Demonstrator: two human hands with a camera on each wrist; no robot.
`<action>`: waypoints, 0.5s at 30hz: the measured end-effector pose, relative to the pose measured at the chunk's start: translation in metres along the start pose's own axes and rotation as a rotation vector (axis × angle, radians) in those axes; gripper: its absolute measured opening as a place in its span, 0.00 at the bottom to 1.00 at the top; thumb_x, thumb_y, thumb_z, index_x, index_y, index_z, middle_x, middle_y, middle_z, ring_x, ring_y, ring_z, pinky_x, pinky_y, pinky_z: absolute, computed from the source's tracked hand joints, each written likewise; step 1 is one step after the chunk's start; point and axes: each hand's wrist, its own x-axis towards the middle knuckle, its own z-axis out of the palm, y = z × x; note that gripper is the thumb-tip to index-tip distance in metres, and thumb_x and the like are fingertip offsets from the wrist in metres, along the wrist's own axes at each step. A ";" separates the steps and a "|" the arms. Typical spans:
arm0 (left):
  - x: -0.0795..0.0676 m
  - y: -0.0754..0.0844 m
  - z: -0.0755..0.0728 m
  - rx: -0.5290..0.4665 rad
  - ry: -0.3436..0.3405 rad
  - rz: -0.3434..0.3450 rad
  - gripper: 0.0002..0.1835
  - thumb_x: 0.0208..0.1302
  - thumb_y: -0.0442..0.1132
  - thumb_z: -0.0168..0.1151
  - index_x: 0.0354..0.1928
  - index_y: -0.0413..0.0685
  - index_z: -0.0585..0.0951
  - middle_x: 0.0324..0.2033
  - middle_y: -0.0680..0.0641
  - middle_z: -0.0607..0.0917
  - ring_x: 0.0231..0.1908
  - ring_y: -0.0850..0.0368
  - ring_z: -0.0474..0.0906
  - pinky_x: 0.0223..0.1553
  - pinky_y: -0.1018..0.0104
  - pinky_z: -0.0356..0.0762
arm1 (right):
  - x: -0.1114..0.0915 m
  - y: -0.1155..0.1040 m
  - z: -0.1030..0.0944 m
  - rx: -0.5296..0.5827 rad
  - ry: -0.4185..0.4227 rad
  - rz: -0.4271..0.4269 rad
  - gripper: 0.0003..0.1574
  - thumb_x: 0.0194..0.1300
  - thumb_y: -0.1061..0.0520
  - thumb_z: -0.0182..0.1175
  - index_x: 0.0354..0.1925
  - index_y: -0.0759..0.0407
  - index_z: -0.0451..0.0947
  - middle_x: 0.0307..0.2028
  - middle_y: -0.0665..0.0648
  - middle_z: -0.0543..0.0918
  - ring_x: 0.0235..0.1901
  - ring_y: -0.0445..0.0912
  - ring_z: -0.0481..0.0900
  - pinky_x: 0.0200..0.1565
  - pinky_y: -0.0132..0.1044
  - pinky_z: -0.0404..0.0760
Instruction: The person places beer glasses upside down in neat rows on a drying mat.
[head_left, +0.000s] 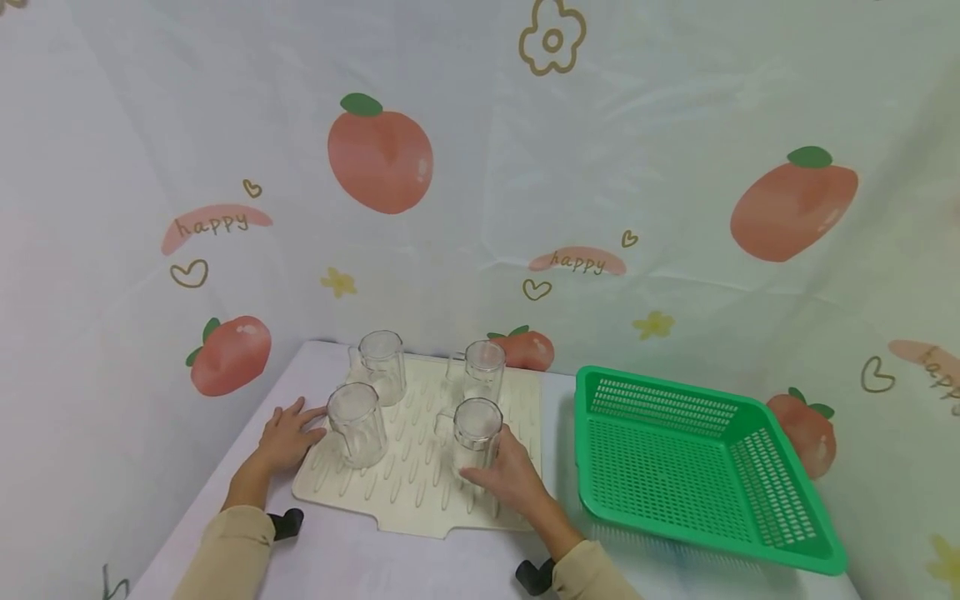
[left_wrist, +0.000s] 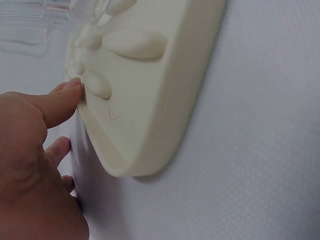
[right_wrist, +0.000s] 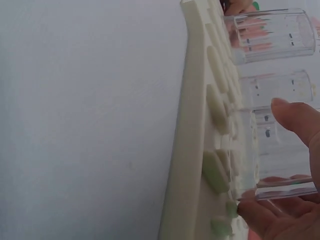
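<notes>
A cream ridged drying mat (head_left: 411, 500) lies on the table with several clear glass mugs standing upright on it. My right hand (head_left: 516, 477) holds the front right glass mug (head_left: 474, 442), its thumb and fingers on opposite sides; in the right wrist view, the mug (right_wrist: 285, 155) stands at the mat's ridges. Beside the mat's left edge, my left hand (head_left: 285, 437) rests with fingers loosely spread, close to the front left mug (head_left: 362, 437). The left wrist view has its thumb (left_wrist: 65, 102) touching the mat's rim. Behind stand a back left mug (head_left: 386, 375) and a back right mug (head_left: 483, 379).
A green plastic basket (head_left: 712, 543) with perforated walls sits right of the mat. White cloth printed with fruit (head_left: 381, 158) hangs right behind the table (head_left: 420, 571). A black wrist mount (head_left: 287, 524) shows at the left cuff.
</notes>
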 end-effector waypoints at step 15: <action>0.006 -0.010 0.004 -0.019 -0.038 -0.012 0.28 0.76 0.46 0.54 0.70 0.36 0.69 0.75 0.21 0.47 0.72 0.11 0.32 0.70 0.20 0.35 | -0.003 0.000 -0.001 -0.104 -0.043 0.093 0.54 0.52 0.48 0.80 0.67 0.65 0.63 0.61 0.66 0.82 0.60 0.56 0.81 0.57 0.54 0.82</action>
